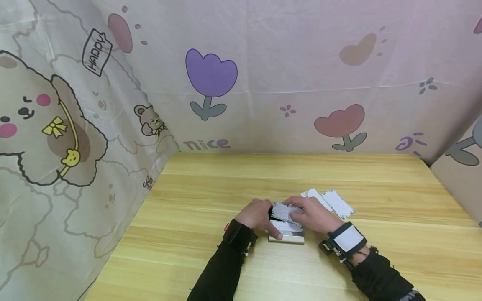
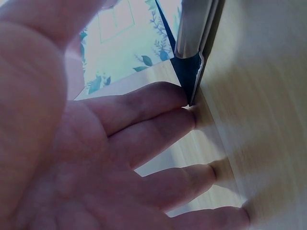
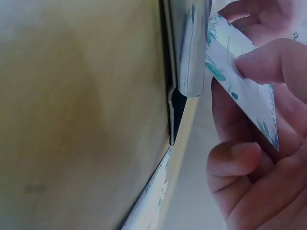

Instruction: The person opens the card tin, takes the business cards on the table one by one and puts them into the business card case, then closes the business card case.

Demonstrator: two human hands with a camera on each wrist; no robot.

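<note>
Card case (image 1: 287,237) lies flat on the table (image 1: 188,200), at its near centre, between both hands — long axis roughly 3-to-9 o'clock. Left hand (image 1: 256,215) at its 9 o'clock end, fingers straight, steadying the edge. Right hand (image 1: 314,215) at 2 o'clock pinches a leaf-printed card (image 3: 242,91) just above it; loose cards (image 1: 331,200) lie at 1 o'clock.

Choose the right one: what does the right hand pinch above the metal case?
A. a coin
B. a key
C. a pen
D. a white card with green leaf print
D: in the right wrist view the right hand pinches a white card with green leaf print beside the metal case.
</note>
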